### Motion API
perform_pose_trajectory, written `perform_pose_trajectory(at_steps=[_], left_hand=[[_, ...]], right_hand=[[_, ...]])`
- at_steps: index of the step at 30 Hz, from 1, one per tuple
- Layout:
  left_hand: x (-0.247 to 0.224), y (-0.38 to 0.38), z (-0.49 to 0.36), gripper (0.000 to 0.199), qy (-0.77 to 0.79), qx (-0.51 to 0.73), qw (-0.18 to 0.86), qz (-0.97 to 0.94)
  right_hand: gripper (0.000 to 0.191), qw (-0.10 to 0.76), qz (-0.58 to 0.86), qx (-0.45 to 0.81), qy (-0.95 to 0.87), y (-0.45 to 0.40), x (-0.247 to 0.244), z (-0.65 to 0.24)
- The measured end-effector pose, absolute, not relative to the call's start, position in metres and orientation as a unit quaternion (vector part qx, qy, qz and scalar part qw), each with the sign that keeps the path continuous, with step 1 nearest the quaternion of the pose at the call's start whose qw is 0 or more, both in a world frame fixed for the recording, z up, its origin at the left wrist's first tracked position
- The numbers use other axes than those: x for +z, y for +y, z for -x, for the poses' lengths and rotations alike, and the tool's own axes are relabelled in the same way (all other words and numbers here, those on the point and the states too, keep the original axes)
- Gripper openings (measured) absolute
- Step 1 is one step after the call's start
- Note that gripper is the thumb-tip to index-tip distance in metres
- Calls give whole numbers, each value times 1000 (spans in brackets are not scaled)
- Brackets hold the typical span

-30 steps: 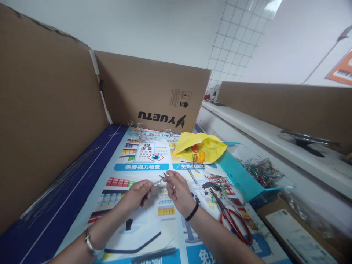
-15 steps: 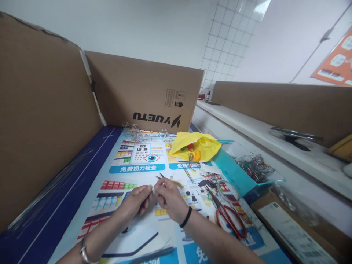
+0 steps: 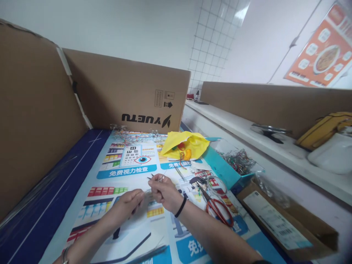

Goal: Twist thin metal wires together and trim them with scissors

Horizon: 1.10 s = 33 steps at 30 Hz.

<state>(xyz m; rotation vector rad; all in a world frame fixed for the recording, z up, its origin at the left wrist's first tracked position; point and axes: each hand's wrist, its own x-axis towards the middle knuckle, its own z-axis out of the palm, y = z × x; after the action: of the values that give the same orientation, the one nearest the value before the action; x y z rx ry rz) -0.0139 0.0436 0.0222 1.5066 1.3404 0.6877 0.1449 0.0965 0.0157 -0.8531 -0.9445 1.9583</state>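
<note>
My left hand (image 3: 131, 201) is closed in a pinch above the printed sheet (image 3: 137, 227), thumb against the curled fingers. Just to its right, my right hand (image 3: 166, 192) is also pinched shut, with a small shiny bit (image 3: 161, 178) at its fingers. Whatever thin thing the fingertips hold is too fine to make out. A pair of dark pointed tips (image 3: 150, 177) pokes out behind my right hand; the rest of that tool is hidden. Red-handled scissors (image 3: 217, 207) lie on the sheet to the right, near a coil of wire (image 3: 217, 184).
A yellow bag (image 3: 198, 145) with small coloured pieces lies farther back. To the right stand a teal box (image 3: 220, 168) of tangled wire pieces and an open cardboard box (image 3: 277, 220). Cut wires (image 3: 151, 253) lie in front. Cardboard panels (image 3: 123, 91) wall the left and back.
My hands have drawn apart a little, the left toward me. The view has swung to the right. The yellow-handled tool behind my right hand is now mostly covered.
</note>
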Motion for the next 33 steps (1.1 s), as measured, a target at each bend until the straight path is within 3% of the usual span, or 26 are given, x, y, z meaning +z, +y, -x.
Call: perform_pose_trajectory(at_steps=[5, 15, 22, 28, 33], left_hand=[[30, 48, 28, 42, 559, 254, 414, -672], [25, 57, 59, 46, 586, 222, 476, -618], [14, 65, 85, 44, 573, 316, 549, -520], [11, 66, 82, 44, 566, 337, 557, -506], [9, 69, 80, 45, 578, 328, 555, -500]], right_hand=[[35, 485, 346, 716, -364, 121, 24, -168], [33, 449, 395, 693, -402, 135, 9, -176], [37, 434, 464, 629, -447, 136, 12, -174], [36, 403, 587, 407, -572, 171, 52, -215], [18, 261, 692, 192, -645, 210, 68, -276]])
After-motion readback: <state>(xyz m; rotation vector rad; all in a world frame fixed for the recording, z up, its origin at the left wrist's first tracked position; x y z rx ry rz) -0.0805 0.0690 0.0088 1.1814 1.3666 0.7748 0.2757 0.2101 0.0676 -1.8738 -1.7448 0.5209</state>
